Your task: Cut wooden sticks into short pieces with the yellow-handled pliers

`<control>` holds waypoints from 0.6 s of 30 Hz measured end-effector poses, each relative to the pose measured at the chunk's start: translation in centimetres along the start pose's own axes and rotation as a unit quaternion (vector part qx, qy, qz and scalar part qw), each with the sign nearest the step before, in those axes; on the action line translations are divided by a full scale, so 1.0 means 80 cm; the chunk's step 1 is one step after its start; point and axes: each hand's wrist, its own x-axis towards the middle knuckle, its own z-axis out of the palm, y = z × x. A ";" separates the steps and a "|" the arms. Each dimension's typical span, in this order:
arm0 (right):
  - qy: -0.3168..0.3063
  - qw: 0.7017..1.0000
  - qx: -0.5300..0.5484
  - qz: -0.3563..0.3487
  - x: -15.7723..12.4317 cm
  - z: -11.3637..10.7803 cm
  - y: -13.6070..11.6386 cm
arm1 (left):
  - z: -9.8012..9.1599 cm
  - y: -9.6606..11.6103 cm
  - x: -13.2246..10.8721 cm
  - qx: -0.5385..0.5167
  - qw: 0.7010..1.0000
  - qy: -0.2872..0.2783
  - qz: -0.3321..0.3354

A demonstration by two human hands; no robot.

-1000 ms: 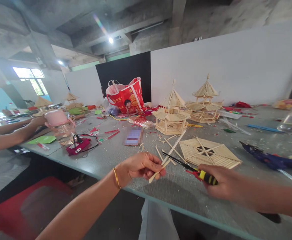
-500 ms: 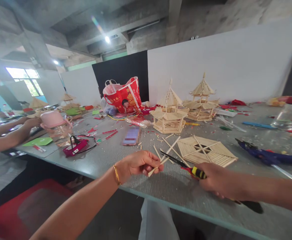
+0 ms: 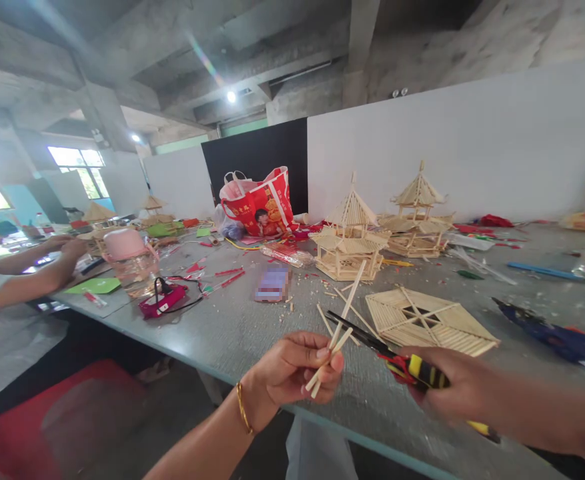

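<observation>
My left hand (image 3: 297,370) pinches two thin wooden sticks (image 3: 339,330) that point up and to the right, above the table's front edge. My right hand (image 3: 459,390) is closed round the yellow-and-black handles of a pair of cutters (image 3: 372,343). The dark blades reach left and almost touch the sticks. Just behind the cutters a flat hexagonal roof panel of sticks (image 3: 429,320) lies on the grey table (image 3: 252,327).
Two stick pagoda models (image 3: 352,230) (image 3: 419,207) stand further back, near a red bag (image 3: 259,203). A blue glue gun (image 3: 552,330) lies at the right, a phone (image 3: 271,283) and a magenta pouch (image 3: 165,298) at the left. Another person's arms (image 3: 27,267) rest on the far-left table end. Loose sticks litter the surface.
My left hand has come nearer and lower, tilting the sticks more upright. My right hand with the cutters moved slightly lower and right. The view has risen a little.
</observation>
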 end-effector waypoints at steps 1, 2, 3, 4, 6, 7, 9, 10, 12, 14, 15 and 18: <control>0.001 1.000 -0.006 0.001 0.000 0.000 0.000 | 0.000 -0.001 0.001 -0.002 1.000 -0.001 -0.001; 0.007 1.000 -0.013 0.003 0.000 0.000 0.000 | 0.000 -0.001 0.001 -0.005 1.000 -0.003 -0.002; 0.016 1.000 -0.021 0.004 0.000 -0.001 0.000 | 0.001 0.000 0.002 -0.010 1.000 -0.004 -0.002; 0.023 0.999 -0.028 0.000 0.000 -0.001 0.000 | 0.001 0.000 0.002 -0.015 1.000 -0.004 -0.003; 0.031 0.999 -0.037 -0.010 -0.001 -0.003 -0.003 | 0.002 0.000 0.003 -0.027 1.000 -0.004 -0.003; 0.035 0.998 -0.042 -0.014 -0.002 -0.004 -0.006 | 0.003 0.000 0.003 -0.033 0.999 -0.003 -0.001; 0.033 0.997 -0.058 -0.025 -0.005 -0.007 -0.010 | 0.004 -0.001 0.004 -0.043 0.999 -0.004 0.003; 0.033 0.996 -0.070 -0.033 -0.006 -0.008 -0.012 | 0.005 -0.002 0.004 -0.047 0.999 -0.005 0.005; 0.036 0.994 -0.089 -0.051 -0.007 -0.009 -0.011 | 0.006 -0.003 0.004 -0.057 0.998 -0.007 0.005; 0.053 0.993 -0.090 -0.062 -0.008 -0.007 -0.008 | 0.007 -0.004 0.005 -0.066 0.998 -0.008 0.001; 0.070 0.992 -0.086 -0.065 -0.008 -0.006 -0.006 | 0.007 -0.004 0.005 -0.069 0.998 -0.009 -0.002; 0.103 0.989 -0.081 -0.066 -0.009 -0.005 -0.005 | 0.009 -0.005 0.006 -0.077 0.997 -0.009 -0.011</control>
